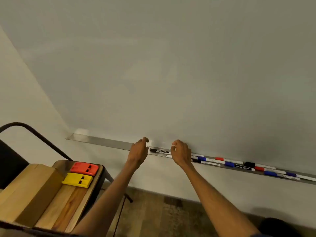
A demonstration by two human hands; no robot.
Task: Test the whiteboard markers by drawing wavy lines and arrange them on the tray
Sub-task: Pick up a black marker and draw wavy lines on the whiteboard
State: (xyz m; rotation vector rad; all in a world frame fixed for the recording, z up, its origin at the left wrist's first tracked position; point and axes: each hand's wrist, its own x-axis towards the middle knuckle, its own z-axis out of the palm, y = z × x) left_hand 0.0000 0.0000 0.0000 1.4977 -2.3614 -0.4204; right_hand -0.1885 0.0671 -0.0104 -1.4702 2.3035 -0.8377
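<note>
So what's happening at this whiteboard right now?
A person reaches both hands to the tray under the whiteboard. The left hand and right hand hover either side of a black marker lying on the tray, fingers loosely curled, gripping nothing visible. More capped markers lie along the tray to the right. The board shows no lines yet.

metal tray (102,141) bearing scattered markers (229,163)

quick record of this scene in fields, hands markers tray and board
whiteboard: no lines visible
tray: metal, along the board's lower edge
left hand: fingers loosely curled, holding nothing
right hand: loosely curled, nothing seen in its grip
black marker: lies on tray between the hands
other markers: red, blue, black caps, on tray right of the hands
</note>
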